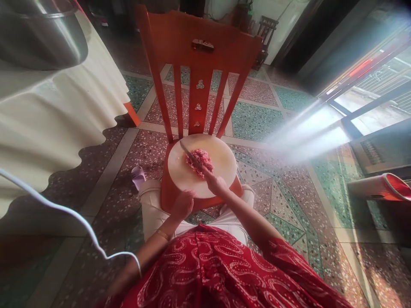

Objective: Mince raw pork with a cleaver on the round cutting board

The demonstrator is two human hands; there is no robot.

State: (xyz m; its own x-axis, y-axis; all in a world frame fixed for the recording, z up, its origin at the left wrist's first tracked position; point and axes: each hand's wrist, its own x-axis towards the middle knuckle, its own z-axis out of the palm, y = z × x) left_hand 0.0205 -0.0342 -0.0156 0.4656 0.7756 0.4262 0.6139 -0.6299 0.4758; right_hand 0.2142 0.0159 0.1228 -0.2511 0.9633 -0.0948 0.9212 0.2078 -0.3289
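Note:
A round, pale cutting board (224,160) rests on the seat of a reddish-brown wooden chair. Near its middle lies a mound of pink minced meat (205,159). My right hand (217,185) is wrapped round the handle of a kitchen knife (189,154). The blade slants up and left across the meat, its tip near the board's far left side. At the board's near left rim, my left hand (183,204) is closed, fingers curled against the edge; the fingertips are partly hidden.
The chair's tall back (202,51) rises behind the board. To the left, a table with a cream cloth (64,111) bears a large metal pot (41,38). A white cable (80,220) crosses the lower left. A red-and-white bin (372,187) lies at the right, near a bright doorway.

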